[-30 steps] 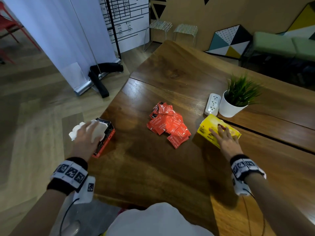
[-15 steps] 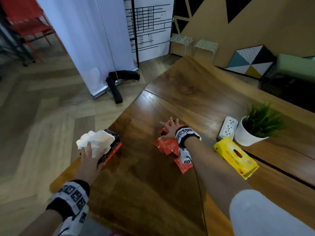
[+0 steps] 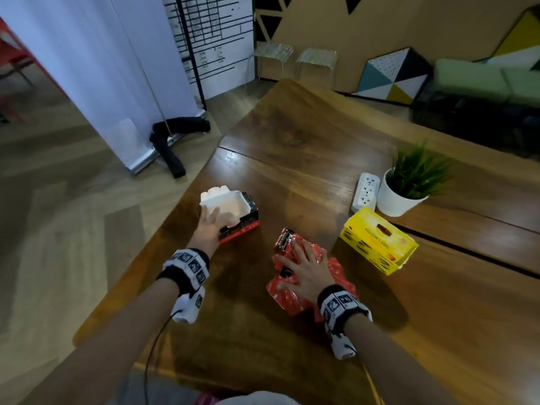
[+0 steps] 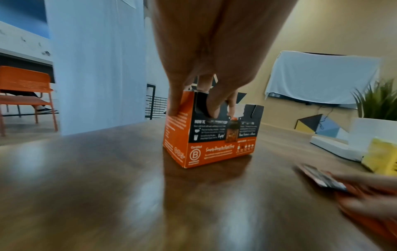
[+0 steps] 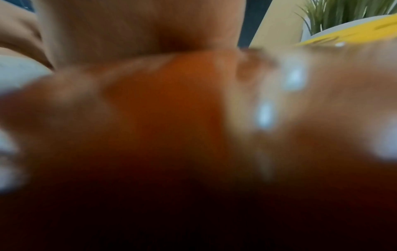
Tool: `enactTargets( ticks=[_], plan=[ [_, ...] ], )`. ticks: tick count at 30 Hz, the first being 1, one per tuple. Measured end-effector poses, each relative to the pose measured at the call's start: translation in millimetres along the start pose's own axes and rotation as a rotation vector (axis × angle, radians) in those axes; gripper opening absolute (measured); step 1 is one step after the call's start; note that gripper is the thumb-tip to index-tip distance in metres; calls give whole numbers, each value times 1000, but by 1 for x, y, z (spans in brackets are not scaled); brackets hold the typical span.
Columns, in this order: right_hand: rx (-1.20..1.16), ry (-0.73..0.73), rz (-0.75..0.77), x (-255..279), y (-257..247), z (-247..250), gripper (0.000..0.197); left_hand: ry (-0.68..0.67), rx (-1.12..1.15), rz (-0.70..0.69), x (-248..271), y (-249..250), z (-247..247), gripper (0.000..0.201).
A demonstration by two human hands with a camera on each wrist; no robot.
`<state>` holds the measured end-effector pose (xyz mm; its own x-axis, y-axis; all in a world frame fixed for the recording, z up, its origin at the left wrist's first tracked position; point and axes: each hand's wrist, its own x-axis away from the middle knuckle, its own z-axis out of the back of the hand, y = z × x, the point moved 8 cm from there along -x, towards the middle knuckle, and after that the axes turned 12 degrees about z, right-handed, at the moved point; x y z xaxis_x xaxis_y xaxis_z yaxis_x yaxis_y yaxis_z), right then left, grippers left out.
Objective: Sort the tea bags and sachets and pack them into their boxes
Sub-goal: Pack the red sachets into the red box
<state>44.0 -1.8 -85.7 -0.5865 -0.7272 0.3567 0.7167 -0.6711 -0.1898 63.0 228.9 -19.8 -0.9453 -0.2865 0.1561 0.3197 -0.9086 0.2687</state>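
Note:
An orange and black box (image 3: 244, 222) stands open-topped, white inside, near the table's left edge. My left hand (image 3: 211, 219) grips its near wall. In the left wrist view the thumb lies on the outside of the box (image 4: 210, 139) and the fingers (image 4: 233, 103) hook over the rim. A pile of red sachets (image 3: 337, 271) lies right of it, and my right hand (image 3: 299, 260) rests flat on the pile with fingers spread. A yellow box (image 3: 380, 242) lies further right. The right wrist view is a close blur of red sachets (image 5: 171, 110).
A white potted plant (image 3: 404, 185) and a white power strip (image 3: 365, 191) stand behind the yellow box. The wooden table (image 3: 292, 135) stretches away behind them. Its left edge drops to the floor just beyond the orange box.
My right hand left the yellow box and came down onto the red sachets. My left hand has brought the orange box in from the table's left edge, toward the pile.

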Motion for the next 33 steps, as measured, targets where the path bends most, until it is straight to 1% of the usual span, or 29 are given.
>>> enactTargets(
  ticks=[1,2,3,5,7,9,11,13,15,17,18,19,20,21,22,24,25,26,28,29,30,32,33],
  plan=[
    [0,-8,21,6,-6,-4,97,-36,-25,-28,-11,19,-2,47],
    [1,-18,44,13,-13,-10,95,-67,-69,-56,-19,37,-6,45],
    [7,-23,68,20,-22,-15,89,-99,-118,-97,-23,55,-11,45],
    [19,-24,119,32,-39,-25,75,-153,-121,-212,-25,92,-24,50],
    [25,-36,164,44,-56,-36,75,-214,-163,-362,-13,124,-39,49],
    [60,-34,217,54,-74,-44,78,-253,-190,-453,3,141,-54,50],
    [63,-52,245,63,-87,-50,80,-265,-152,-519,19,151,-61,51],
    [24,-69,248,70,-96,-50,81,-289,-127,-573,33,153,-66,52],
    [-34,-53,232,72,-100,-43,86,-278,-160,-607,43,151,-60,53],
    [-124,-21,176,72,-94,-33,96,-198,-131,-581,49,145,-38,53],
    [-193,-2,128,72,-87,-28,99,-129,-31,-528,52,138,-21,49],
    [-271,27,78,73,-80,-23,101,-72,84,-432,54,126,-7,44],
    [-353,66,29,74,-73,-16,99,-49,187,-311,58,110,2,37],
    [-439,100,-14,76,-65,-12,95,-87,246,-196,63,93,1,32],
    [-524,123,-51,77,-59,-9,85,-177,263,-113,71,81,-7,29],
    [-609,164,-96,79,-50,-2,57,-446,289,-28,94,69,-37,28],
    [-622,198,-115,80,-46,2,44,-530,299,-15,105,66,-47,28],
    [-638,249,-140,82,-42,6,32,-555,299,-19,112,65,-53,29],
    [-715,409,-193,86,-33,17,18,-509,273,-47,115,65,-55,34],
    [-777,493,-228,88,-27,21,16,-478,226,-60,116,65,-56,41],
    [-835,569,-265,92,-21,25,17,-459,167,-74,117,66,-60,53],
    [-876,693,-336,99,-8,32,22,-484,61,-125,127,75,-74,82],
    [-868,732,-355,104,-3,36,23,-487,-1,-169,133,81,-81,92]
  ],
)
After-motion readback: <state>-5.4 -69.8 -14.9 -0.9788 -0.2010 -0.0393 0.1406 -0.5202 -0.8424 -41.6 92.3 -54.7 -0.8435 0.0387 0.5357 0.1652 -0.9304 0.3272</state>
